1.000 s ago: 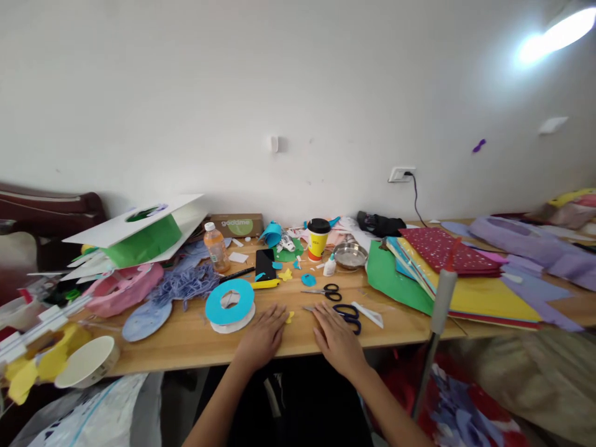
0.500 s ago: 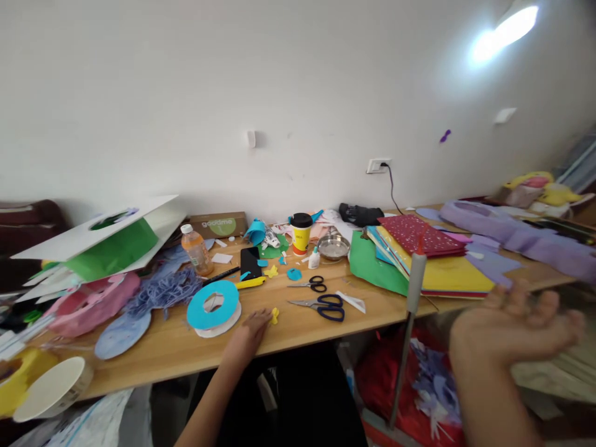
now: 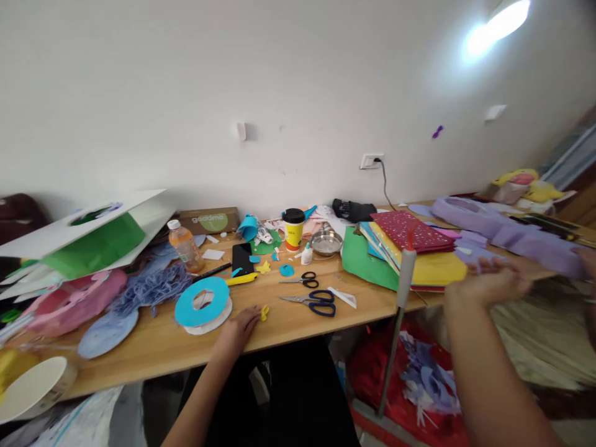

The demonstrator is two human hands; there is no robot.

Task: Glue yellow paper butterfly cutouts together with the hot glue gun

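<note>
My left hand (image 3: 241,328) rests on the table near its front edge, its fingertips closed on a small yellow paper piece (image 3: 264,312). Left of that hand lies a ring with a bright blue top (image 3: 212,297) and a white underside. Two pairs of scissors lie to its right: a small black pair (image 3: 309,280) and a larger dark-blue-handled pair (image 3: 322,305). My right hand (image 3: 493,280) is raised at the right, by the table edge and the lilac paper. Its fingers are apart and slightly blurred, with nothing seen in them.
A paper stack with a red starry sheet (image 3: 414,232) lies at right. A grey pole (image 3: 401,298) rises before the table, beside a red bag (image 3: 372,360) of scraps. Drink bottle (image 3: 183,245), lidded cup (image 3: 293,236), glue bottle (image 3: 306,253) and metal dish (image 3: 326,243) stand behind.
The view has swung slightly, so things sit further left. My right hand has turned from palm-up and moved inward toward the lilac paper. My left hand stays at the yellow piece.
</note>
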